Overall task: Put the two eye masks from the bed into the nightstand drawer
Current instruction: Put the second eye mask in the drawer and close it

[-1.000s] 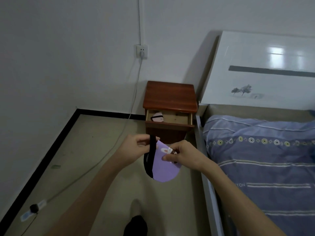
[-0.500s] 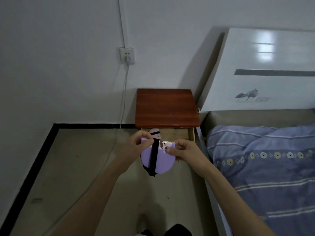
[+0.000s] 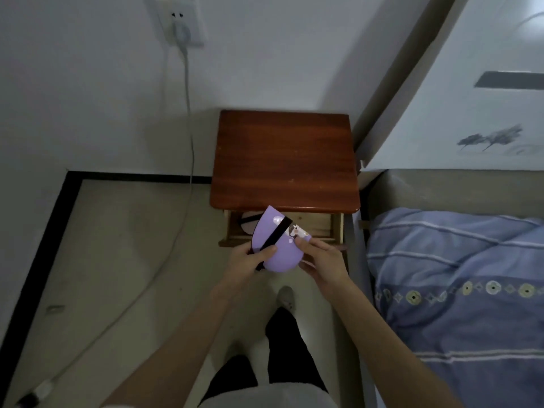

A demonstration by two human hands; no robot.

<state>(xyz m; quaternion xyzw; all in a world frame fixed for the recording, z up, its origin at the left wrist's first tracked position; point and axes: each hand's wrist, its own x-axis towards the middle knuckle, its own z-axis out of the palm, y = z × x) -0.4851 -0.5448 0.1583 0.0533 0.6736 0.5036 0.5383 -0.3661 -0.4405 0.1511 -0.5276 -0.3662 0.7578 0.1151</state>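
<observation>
Purple eye mask (image 3: 281, 250), folded with its black strap (image 3: 275, 235) across it, hangs over the front edge of the open nightstand drawer (image 3: 319, 228). The left hand (image 3: 250, 260) pinches its seven o'clock edge, grip closed on strap and fabric; the right hand (image 3: 322, 260) pinches the three o'clock side, thumb on top. A second eye mask (image 3: 245, 223) lies inside the drawer at ten o'clock. The bed (image 3: 459, 290) is at three o'clock.
</observation>
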